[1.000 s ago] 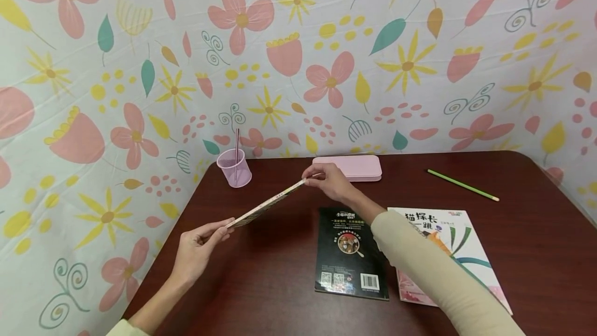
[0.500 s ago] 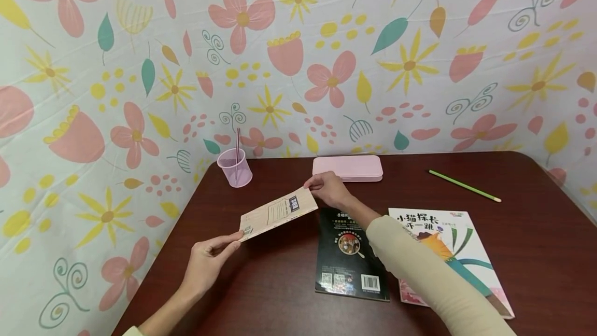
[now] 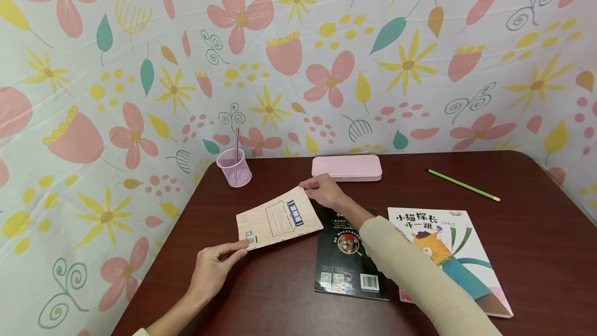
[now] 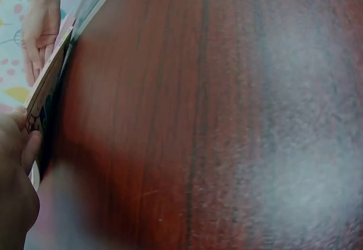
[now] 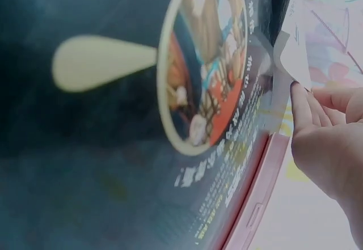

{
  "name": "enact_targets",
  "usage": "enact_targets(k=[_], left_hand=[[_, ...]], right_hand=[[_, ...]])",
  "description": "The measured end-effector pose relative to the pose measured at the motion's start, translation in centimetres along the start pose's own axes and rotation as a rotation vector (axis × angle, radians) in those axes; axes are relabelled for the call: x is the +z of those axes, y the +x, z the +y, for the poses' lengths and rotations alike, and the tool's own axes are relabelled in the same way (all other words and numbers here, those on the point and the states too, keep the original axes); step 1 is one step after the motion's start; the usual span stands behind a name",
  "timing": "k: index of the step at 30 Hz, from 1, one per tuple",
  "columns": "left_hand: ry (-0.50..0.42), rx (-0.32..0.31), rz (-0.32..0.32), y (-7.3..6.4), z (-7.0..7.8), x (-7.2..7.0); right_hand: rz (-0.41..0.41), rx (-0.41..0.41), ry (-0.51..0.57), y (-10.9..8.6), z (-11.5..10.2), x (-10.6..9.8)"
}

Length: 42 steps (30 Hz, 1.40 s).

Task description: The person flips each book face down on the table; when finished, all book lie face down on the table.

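Note:
A thin cream book (image 3: 275, 219) with a blue label and a barcode faces up, slightly tilted above the table. My left hand (image 3: 214, 268) pinches its near left corner between thumb and fingers. At the far right corner, my right hand (image 3: 326, 191) pinches the book too. In the left wrist view, the book (image 4: 48, 85) is seen edge-on with the left hand (image 4: 17, 159) at its edge. The right wrist view shows the right hand (image 5: 332, 131) gripping a corner that curls a little. Partly under the right forearm lies a black book (image 3: 345, 258), back cover up.
A white picture book (image 3: 471, 253) with an orange cat lies at the right, partly behind the sleeve. A pink pencil case (image 3: 359, 167) and a pink mesh cup (image 3: 235, 172) holding a pencil stand along the back. A green pencil (image 3: 462, 184) lies at the back right.
The cream book has turned from nearly edge-on to showing its printed face, and has come lower and nearer. The left hand moved down and right; both hands keep their pinch.

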<state>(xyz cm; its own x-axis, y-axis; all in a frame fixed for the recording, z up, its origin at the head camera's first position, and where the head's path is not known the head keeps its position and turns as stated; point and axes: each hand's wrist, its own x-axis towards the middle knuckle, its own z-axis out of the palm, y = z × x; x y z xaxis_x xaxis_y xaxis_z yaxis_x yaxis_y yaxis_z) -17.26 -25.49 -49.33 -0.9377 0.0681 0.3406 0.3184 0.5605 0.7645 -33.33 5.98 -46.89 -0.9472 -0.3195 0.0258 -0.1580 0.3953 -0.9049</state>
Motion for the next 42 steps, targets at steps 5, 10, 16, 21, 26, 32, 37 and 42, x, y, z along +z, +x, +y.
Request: enact_targets(k=[5, 10, 16, 21, 26, 32, 37, 42], left_hand=[[0.026, -0.002, 0.013, -0.4, -0.2, 0.4], [0.146, 0.098, 0.011, -0.8, -0.5, 0.7], [0.254, 0.214, 0.03, -0.9, -0.7, 1.1], [0.33, 0.263, 0.042, -1.1, -1.0, 1.4], [0.368, 0.295, 0.034, -1.0, -1.4, 1.3], [0.398, 0.286, -0.024, 0.1, -1.7, 0.7], [0.4, 0.264, -0.109, 1.9, -2.1, 0.2], [0.414, 0.246, -0.173, 4.0, -2.6, -0.4]], right_hand=[[-0.026, 0.009, -0.027, 0.1, 0.2, 0.3], [-0.092, -0.002, -0.034, 0.1, 0.3, 0.5], [-0.146, -0.031, -0.081, 0.2, 0.2, 0.9], [-0.122, -0.05, -0.152, 0.2, 0.1, 1.2], [-0.117, -0.039, -0.208, -0.2, -0.3, 1.2], [-0.128, -0.083, -0.25, -1.6, -0.5, 0.6], [-0.146, -0.153, -0.348, -3.1, -0.3, 0.1], [-0.154, -0.196, -0.456, -4.7, -0.1, -0.1]])
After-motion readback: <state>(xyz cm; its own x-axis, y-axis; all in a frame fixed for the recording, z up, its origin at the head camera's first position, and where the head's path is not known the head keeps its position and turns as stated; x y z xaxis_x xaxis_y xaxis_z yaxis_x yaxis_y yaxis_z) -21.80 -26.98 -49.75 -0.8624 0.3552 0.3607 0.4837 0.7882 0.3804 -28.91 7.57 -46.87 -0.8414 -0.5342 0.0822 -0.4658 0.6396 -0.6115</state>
